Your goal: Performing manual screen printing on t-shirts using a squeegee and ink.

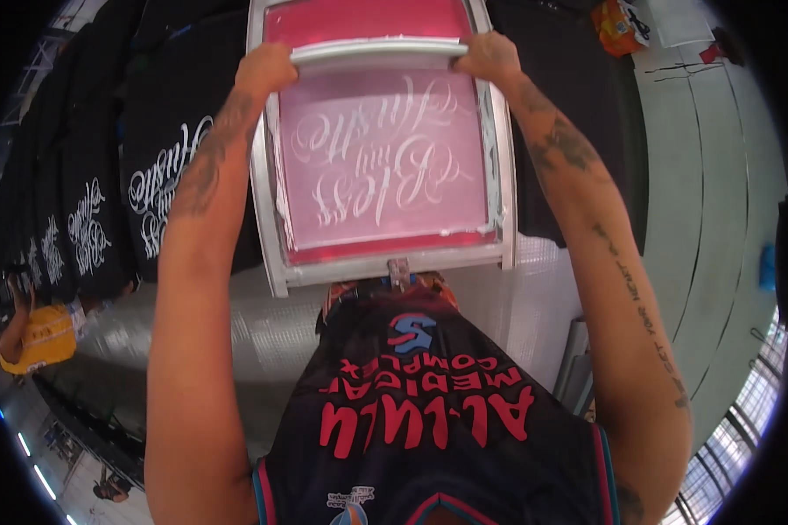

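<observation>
Both arms reach forward to a wide squeegee (378, 56) lying across the far part of a screen-printing frame (264, 188). My left hand (268, 68) is closed round its left end, and my right hand (490, 58) grips the right end. The frame has metal sides and a pinkish-red mesh filmed with white ink. Script lettering shows through the mesh (385, 232) on the near side of the squeegee. White ink lines the blade and streaks the inner edges. The cloth under the screen is hidden.
Black garments (171, 96) with white script prints lie in a row to the left. More black cloth (587, 114) sits right of the frame. An orange bag (620, 28) is at the far right. A person in a yellow top (48, 337) is at the lower left.
</observation>
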`<act>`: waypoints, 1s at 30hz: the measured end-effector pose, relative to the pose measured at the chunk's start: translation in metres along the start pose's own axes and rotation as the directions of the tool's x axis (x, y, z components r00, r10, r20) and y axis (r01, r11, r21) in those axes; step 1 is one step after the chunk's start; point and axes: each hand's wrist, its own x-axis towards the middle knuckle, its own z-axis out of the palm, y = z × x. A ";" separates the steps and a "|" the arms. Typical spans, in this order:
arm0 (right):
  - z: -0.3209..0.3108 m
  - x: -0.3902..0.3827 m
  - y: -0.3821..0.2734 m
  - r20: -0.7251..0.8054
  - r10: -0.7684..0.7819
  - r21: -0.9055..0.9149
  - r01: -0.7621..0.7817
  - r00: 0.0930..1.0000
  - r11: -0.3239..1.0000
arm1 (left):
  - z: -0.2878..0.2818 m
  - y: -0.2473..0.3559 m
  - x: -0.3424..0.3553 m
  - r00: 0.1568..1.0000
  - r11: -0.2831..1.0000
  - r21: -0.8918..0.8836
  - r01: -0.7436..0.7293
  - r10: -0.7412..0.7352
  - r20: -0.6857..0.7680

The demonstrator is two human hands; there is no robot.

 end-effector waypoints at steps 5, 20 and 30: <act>0.005 -0.156 -0.009 0.067 -0.023 -0.024 0.024 0.997 0.999 | 0.001 0.035 -0.162 0.997 0.997 -0.015 -0.079 0.079 0.001; 0.027 -0.305 -0.055 -0.164 -0.017 0.270 0.061 0.986 0.961 | 0.070 0.076 -0.308 0.991 0.983 -0.181 0.028 -0.051 -0.127; 0.004 -0.036 -0.005 -0.060 0.005 0.031 -0.003 0.998 1.000 | 0.012 0.018 -0.037 0.986 1.000 -0.004 0.012 -0.012 -0.168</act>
